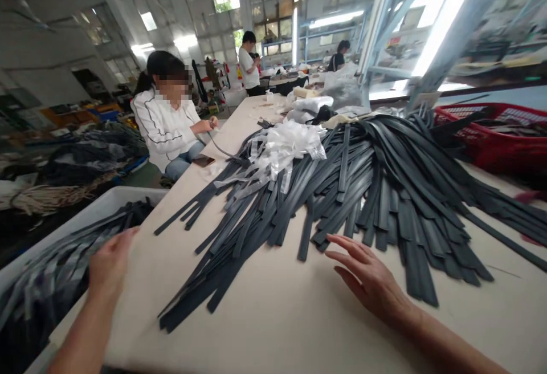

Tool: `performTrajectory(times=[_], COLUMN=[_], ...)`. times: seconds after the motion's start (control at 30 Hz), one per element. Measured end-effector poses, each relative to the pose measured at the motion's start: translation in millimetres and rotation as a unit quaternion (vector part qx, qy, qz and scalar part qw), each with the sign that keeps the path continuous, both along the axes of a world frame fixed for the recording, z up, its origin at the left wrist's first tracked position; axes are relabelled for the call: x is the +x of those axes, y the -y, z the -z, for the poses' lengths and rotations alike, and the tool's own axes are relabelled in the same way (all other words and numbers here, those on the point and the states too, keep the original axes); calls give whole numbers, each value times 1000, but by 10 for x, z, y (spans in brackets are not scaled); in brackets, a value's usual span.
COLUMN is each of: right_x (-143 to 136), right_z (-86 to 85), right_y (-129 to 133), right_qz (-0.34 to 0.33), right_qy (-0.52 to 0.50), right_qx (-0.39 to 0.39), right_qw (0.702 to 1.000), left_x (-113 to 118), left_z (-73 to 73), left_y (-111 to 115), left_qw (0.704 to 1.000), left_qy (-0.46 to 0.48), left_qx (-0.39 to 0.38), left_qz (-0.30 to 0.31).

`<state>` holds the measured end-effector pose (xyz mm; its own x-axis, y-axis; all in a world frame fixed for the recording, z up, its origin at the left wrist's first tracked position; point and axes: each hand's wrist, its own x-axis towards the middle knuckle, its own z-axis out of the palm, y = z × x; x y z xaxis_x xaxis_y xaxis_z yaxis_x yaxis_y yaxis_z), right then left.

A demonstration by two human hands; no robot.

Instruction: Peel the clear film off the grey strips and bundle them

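Bright overhead tube glare; edges warped, blurred.

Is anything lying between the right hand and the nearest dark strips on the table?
Nothing visible. The right hand hovers open over bare table, its fingertips just short of the ends of the dark strips. Only bare tabletop shows between them. The clear plastic wrappers lie farther back on the pile.

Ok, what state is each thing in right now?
left hand: open, over the bin edge, holding nothing
right hand: open, flat on the table, fingers near the strips
dark strips: loose, fanned pile
white bin: holds strips
red basket: partly filled
clear plastic scraps: crumpled on the strips
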<state>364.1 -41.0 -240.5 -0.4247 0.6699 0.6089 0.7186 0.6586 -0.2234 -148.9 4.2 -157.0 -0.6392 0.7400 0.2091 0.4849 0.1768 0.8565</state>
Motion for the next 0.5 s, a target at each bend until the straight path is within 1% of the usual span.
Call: performTrajectory(times=[0.07,0.13,0.2,0.27,0.3,0.37,0.43,0.5], right_x=[18,4,4,19,28,37,37,31], right_z=[25,32,35,34,31,25,22,24], right_y=[-30,-46,-51,-46,-43,-43,-57,-74], right_qz=[-4,-11,-15,-15,-13,-14,-16,-13], right_qy=[-23,-42,-54,-65,-74,-92,-106,-112], right_qx=[-9,-26,-43,-62,-68,-77,-82,-93], right_qw=[1000,999,998,996,995,993,991,989], left_x=[496,1110,1714,2200,2382,2635,2778,2865], left_z=[39,88,134,169,183,202,216,218], left_y=[-469,-999,-1492,-1877,-2022,-2229,-2358,-2418], left_qw=[996,983,969,960,957,954,953,955], left_qy=[-2,1,-8,-30,-44,-69,-80,-75], left_qx=[4,-13,-29,-49,-60,-85,-105,-111], left_qz=[91,185,244,275,281,280,272,264])
